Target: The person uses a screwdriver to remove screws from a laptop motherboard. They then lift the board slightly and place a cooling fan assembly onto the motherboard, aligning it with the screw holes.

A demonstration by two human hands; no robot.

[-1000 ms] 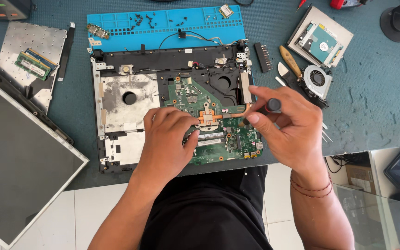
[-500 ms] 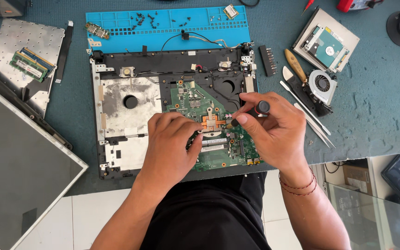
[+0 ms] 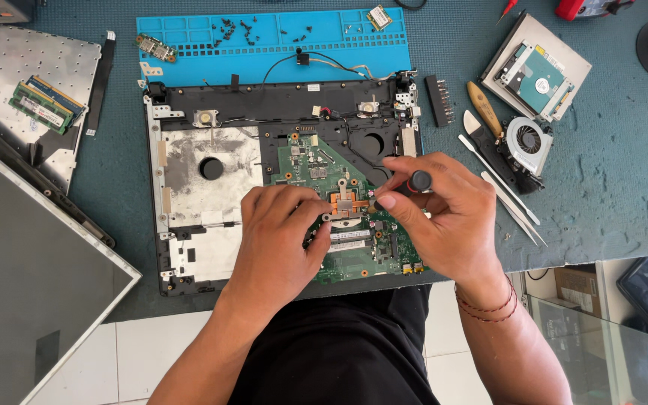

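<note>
An opened laptop base [image 3: 204,112] lies on the teal bench with its green motherboard [image 3: 316,161] exposed. My right hand [image 3: 444,217] grips a black-handled screwdriver [image 3: 414,182], its tip pointing left at the copper heatsink bracket [image 3: 345,201]. My left hand [image 3: 275,240] rests on the board just left of and below the bracket, fingertips pressing near it. The lower part of the board is hidden under both hands.
A blue silicone mat [image 3: 264,37] with several loose screws lies behind the laptop. A hard drive [image 3: 538,75], cooling fan [image 3: 528,142], pry tools [image 3: 500,187] and bit holder [image 3: 439,99] sit right. A keyboard with memory sticks [image 3: 43,105] and a detached screen panel [image 3: 24,262] lie left.
The view has shifted slightly. My right hand with the screwdriver has drifted a little left toward the heatsink bracket. My left hand stays on the board.
</note>
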